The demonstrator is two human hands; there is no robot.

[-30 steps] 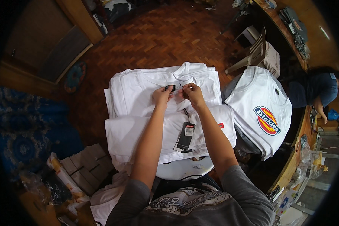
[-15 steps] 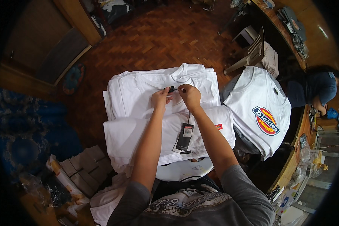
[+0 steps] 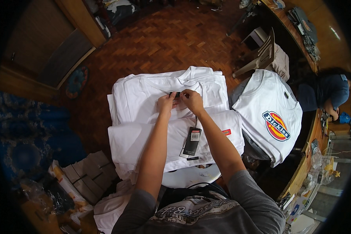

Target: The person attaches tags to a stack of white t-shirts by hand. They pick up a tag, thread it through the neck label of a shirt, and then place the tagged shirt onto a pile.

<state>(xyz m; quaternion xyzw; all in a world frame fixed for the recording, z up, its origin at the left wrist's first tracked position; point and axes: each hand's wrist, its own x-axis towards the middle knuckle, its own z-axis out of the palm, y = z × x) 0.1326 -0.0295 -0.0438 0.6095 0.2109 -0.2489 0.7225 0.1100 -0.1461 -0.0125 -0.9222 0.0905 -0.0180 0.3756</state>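
A white T-shirt [image 3: 140, 101] lies on a stack of white shirts in front of me, its collar away from me. My left hand [image 3: 166, 103] pinches the small black neck label [image 3: 177, 94] at the collar. At the label's right end, my right hand [image 3: 192, 101] is closed in a pinch; what sits between its fingertips is too small to make out. Black hang tags [image 3: 193, 141] rest on the folded white cloth nearer me, between my forearms. A small red patch [image 3: 226, 133] shows on that cloth, right of my right forearm.
On the right, a white T-shirt with a round red and yellow print [image 3: 276, 124] covers a grey pile. Beyond stands a plastic chair [image 3: 265, 54]. A co-worker [image 3: 331, 91] bends over a wooden bench at far right. Greyish bundles [image 3: 87, 173] sit at lower left.
My right hand has moved slightly left, so its fingertips now meet the neck label beside my left fingers. The left hand has stayed in place.
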